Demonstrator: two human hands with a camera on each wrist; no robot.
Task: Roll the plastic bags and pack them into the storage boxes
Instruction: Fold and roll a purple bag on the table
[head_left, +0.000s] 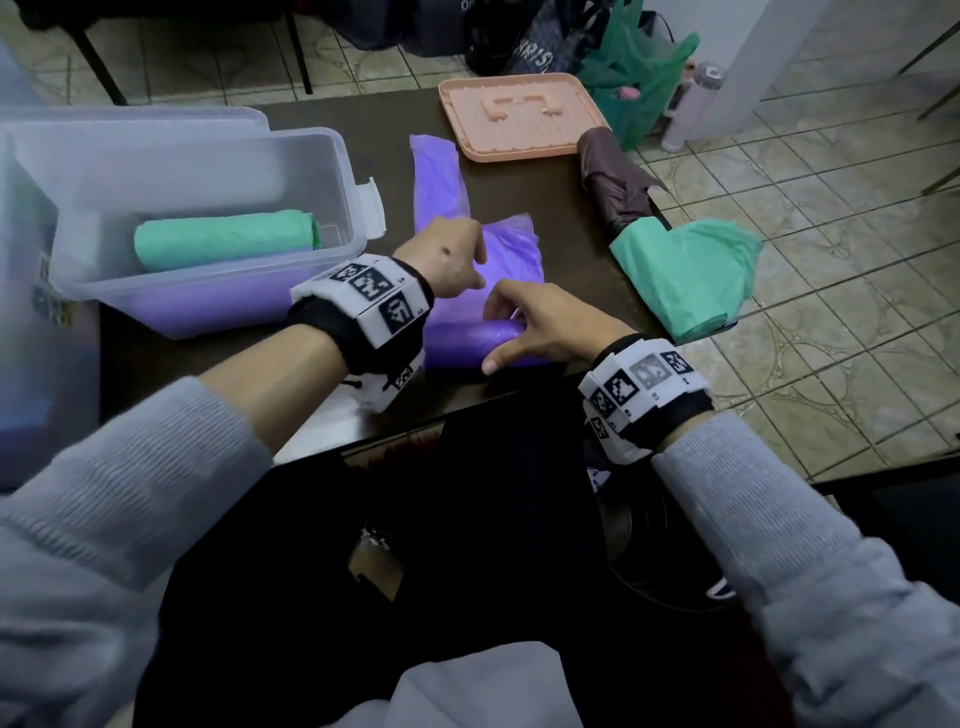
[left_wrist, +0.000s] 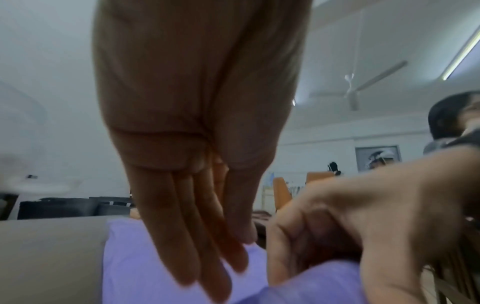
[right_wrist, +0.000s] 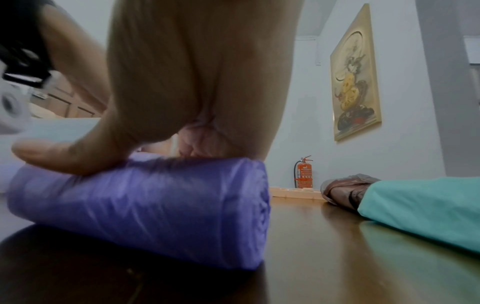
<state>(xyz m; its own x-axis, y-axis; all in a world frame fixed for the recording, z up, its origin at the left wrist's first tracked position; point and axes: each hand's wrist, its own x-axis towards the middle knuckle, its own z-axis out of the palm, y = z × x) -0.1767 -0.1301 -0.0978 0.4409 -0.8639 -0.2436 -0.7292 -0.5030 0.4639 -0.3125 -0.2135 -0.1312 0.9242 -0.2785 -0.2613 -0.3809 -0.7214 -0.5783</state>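
Right hand (head_left: 540, 322) curls over purple bag (right_wrist: 145, 207) roll, long axis crosswise under fingers; unrolled sheet lies beyond fingertips. Left hand (head_left: 449, 257), fingers straight, presses sheet flat. Right nearer roll.

two purple bags (head_left: 467, 291), two green bags (head_left: 685, 275), one brown bag (head_left: 613, 176), one box (head_left: 208, 156), one tray (head_left: 514, 114).
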